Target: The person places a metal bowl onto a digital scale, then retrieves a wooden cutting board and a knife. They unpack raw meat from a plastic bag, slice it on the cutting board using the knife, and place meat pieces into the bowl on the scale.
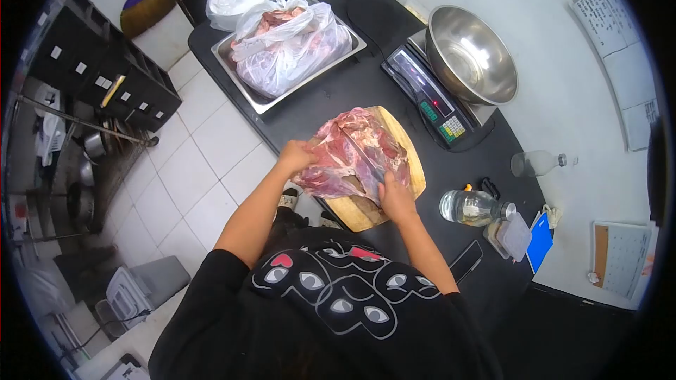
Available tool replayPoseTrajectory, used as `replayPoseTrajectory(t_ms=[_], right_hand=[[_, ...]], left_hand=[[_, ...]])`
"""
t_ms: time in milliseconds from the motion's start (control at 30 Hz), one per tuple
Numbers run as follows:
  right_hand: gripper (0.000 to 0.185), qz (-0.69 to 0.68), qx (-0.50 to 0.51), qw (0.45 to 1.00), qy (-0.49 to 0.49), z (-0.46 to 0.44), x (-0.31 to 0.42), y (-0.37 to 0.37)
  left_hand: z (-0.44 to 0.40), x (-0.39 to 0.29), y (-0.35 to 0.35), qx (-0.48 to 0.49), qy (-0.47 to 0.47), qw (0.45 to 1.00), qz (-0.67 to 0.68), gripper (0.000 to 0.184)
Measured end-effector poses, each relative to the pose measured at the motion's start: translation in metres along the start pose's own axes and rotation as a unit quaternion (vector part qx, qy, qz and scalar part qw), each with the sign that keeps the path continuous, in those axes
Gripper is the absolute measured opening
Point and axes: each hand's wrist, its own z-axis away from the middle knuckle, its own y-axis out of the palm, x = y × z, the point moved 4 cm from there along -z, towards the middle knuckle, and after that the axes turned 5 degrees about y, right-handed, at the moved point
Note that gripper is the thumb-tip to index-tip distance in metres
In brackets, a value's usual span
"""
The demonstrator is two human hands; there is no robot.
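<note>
A large slab of raw red meat (pixel 327 169) lies spread over a wooden cutting board (pixel 357 215), its left side reaching past the board's edge. My left hand (pixel 298 157) is closed on the left edge of the meat. In my right hand (pixel 396 198) is a knife (pixel 369 162), held by the handle, which my fingers mostly hide. The blade lies across the right part of the meat and points up and to the left. Its tip rests on or near the meat's surface; I cannot tell how deep it sits.
Beyond the board stands a metal tray (pixel 262 107) with bagged meat (pixel 289 49). A digital scale (pixel 436 102) carries a steel bowl (pixel 472 53). To the right are a water bottle (pixel 470 208), a second bottle (pixel 536 163), a plastic container (pixel 512 238) and a phone (pixel 466 260).
</note>
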Motion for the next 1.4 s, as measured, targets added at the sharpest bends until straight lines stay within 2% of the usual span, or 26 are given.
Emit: replayPoseTrajectory(t_ms=[67, 167, 267, 367, 567, 767, 967, 1067, 1167, 1400], right_hand=[[0.026, 0.021, 0.026, 0.999, 0.004, 0.0, 0.004, 0.0], [0.024, 0.013, 0.056, 0.997, -0.043, 0.008, 0.019, -0.008], [0.023, 0.009, 0.064, 0.995, -0.076, -0.001, 0.022, 0.012], [0.024, 0.019, 0.063, 0.994, -0.091, -0.012, 0.033, 0.026], [0.026, 0.003, 0.108, 0.993, -0.041, -0.039, 0.064, 0.042], [0.027, 0.013, 0.136, 0.991, 0.009, 0.014, 0.029, 0.033], [0.026, -0.056, 0.08, 0.995, -0.035, -0.021, 0.048, 0.062], [0.028, 0.008, 0.121, 0.992, 0.026, 0.015, 0.024, 0.047], [0.028, -0.003, 0.141, 0.989, 0.038, 0.046, 0.005, 0.033], [0.028, -0.004, 0.132, 0.99, 0.046, 0.023, 0.019, 0.051]], left_hand=[[-0.002, 0.013, -0.001, 0.012, -0.027, 0.997, 0.068, 0.037], [-0.01, 0.026, 0.004, 0.033, 0.001, 0.991, 0.129, 0.038], [-0.006, 0.017, 0.004, 0.069, -0.03, 0.987, 0.14, 0.043], [-0.012, 0.029, 0.008, 0.093, 0.019, 0.974, 0.208, 0.043], [-0.011, 0.027, 0.004, 0.13, 0.021, 0.966, 0.224, 0.037], [-0.003, 0.01, -0.003, 0.158, 0.022, 0.959, 0.233, 0.033], [-0.006, 0.019, -0.002, 0.153, 0.015, 0.952, 0.263, 0.034], [-0.011, 0.023, -0.003, 0.14, 0.019, 0.963, 0.23, 0.032], [0.001, 0.01, -0.006, 0.168, -0.011, 0.946, 0.277, 0.031], [0.0, 0.013, -0.007, 0.16, 0.039, 0.965, 0.206, 0.032]])
